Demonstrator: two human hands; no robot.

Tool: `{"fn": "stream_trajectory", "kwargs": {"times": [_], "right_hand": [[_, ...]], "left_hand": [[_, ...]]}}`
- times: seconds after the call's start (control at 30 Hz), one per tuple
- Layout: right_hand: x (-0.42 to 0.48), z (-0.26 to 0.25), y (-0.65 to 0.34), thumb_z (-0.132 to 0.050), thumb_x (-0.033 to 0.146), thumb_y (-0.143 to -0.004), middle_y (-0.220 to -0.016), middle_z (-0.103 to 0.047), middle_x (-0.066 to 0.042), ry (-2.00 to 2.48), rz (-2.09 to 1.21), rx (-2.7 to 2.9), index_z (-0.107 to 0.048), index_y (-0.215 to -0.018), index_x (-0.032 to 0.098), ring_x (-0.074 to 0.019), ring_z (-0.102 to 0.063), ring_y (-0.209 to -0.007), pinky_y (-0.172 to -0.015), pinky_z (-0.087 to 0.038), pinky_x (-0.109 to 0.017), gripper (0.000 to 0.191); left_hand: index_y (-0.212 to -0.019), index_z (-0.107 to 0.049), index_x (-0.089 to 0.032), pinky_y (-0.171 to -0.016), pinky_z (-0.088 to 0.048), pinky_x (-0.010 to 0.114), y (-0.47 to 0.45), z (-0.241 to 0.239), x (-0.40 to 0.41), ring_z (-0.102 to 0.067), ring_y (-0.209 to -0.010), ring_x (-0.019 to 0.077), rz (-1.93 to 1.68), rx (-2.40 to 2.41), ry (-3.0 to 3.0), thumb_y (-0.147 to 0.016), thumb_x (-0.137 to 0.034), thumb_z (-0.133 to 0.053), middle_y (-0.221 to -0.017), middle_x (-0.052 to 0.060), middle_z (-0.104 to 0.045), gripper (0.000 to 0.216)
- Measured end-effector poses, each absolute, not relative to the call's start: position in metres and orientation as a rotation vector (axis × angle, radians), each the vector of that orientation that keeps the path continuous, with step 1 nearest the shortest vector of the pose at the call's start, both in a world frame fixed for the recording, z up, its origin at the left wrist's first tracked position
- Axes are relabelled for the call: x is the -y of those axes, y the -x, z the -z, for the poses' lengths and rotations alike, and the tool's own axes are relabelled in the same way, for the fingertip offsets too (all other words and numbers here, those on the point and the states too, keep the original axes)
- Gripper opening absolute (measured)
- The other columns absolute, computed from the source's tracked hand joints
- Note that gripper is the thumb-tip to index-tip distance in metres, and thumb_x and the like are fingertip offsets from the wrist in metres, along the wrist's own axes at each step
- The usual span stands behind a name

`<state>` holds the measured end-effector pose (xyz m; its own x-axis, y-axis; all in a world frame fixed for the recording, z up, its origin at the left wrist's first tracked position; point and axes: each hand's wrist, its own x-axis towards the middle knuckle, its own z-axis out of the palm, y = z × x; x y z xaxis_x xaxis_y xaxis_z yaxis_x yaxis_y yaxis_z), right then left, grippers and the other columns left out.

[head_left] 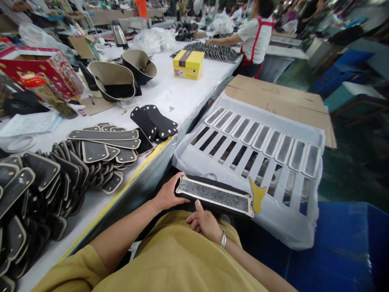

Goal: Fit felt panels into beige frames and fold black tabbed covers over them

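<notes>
My left hand (172,192) grips the left end of a long black piece with a grey, cream-edged panel (215,195) on its upper face. The fingers are over the far edge and the thumb is at the near edge. The piece slants down to the right, above my lap. Just below its near edge is my right hand (207,225), thumb raised, other fingers loosely bent and nothing visible in them. Whether the thumb touches the piece I cannot tell. Close to the piece's right end, a yellow forked piece (258,196) lies on a slotted, white-covered rack (225,162).
Several cream-edged grey panels (261,137) line the rack, with cardboard (282,97) behind it. On the left table are piled dark strap-like pieces (42,170), black pieces with white tabs (154,121) and a yellow box (188,65). A blue bin (340,243) stands right; a co-worker (257,40) works behind.
</notes>
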<state>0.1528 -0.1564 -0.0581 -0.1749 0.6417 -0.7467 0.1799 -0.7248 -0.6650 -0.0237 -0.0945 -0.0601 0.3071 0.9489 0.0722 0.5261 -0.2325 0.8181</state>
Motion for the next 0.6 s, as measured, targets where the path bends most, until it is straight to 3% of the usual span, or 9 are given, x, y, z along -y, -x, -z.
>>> {"fn": "stream_trajectory", "kwargs": {"times": [0.23,0.6], "right_hand": [[0.159,0.062,-0.160,-0.030,0.063,-0.084,-0.039,-0.054,-0.002,1.843,-1.812,0.870,-0.059,-0.052,0.014,-0.0085,-0.045,-0.031,-0.036,-0.035,-0.020,0.065],[0.176,0.046,-0.216,-0.034,0.065,-0.082,-0.046,-0.058,-0.005,1.839,-1.626,0.525,-0.062,-0.064,0.011,-0.0094,-0.051,-0.033,-0.030,-0.030,-0.017,0.063]], "left_hand": [[-0.131,-0.031,-0.021,-0.099,-0.038,0.039,0.021,0.057,0.100,-0.049,-0.114,0.0265,-0.740,-1.351,-1.889,-0.062,-0.041,-0.072,-0.127,0.008,-0.048,0.082],[-0.128,-0.032,-0.022,-0.095,-0.040,0.038,0.019,0.055,0.101,-0.052,-0.109,0.0255,-0.688,-1.374,-1.878,-0.061,-0.039,-0.070,-0.121,0.006,-0.052,0.078]]}}
